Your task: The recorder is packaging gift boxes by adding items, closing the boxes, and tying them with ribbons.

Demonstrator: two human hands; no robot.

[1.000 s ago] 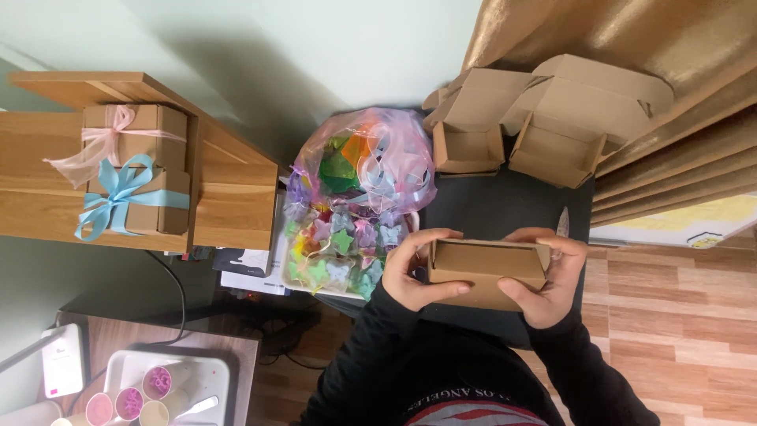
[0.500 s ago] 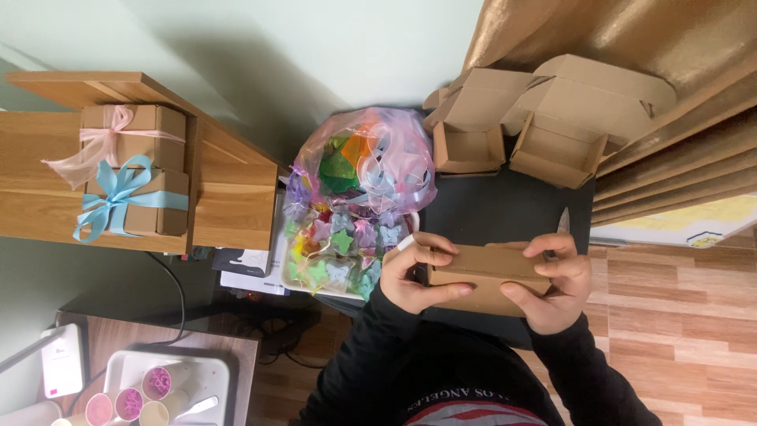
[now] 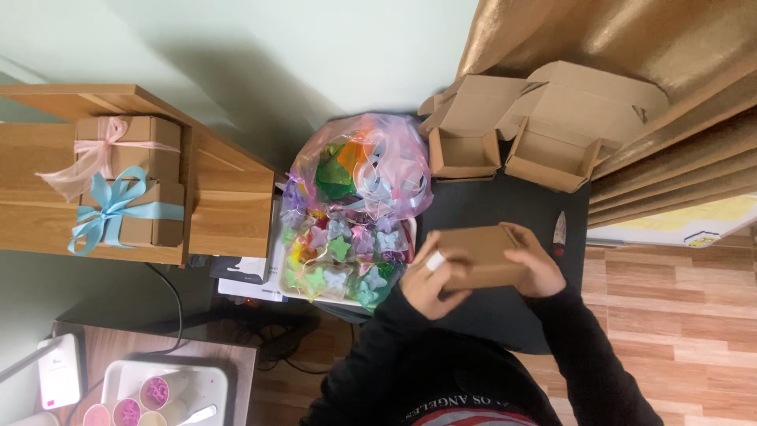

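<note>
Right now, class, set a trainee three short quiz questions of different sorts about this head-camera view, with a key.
1. True or false: both hands, the left hand and the right hand, grip the closed brown cardboard box.
2. Which colour ribbon ties the nearer gift box on the wooden shelf? A red, B light blue, C green.
3. Fill in: behind the held box stand two ____ cardboard boxes with raised flaps.

Key: 1 true. 2 B, the light blue ribbon bow. 3 open.

brown box, blue ribbon
</note>
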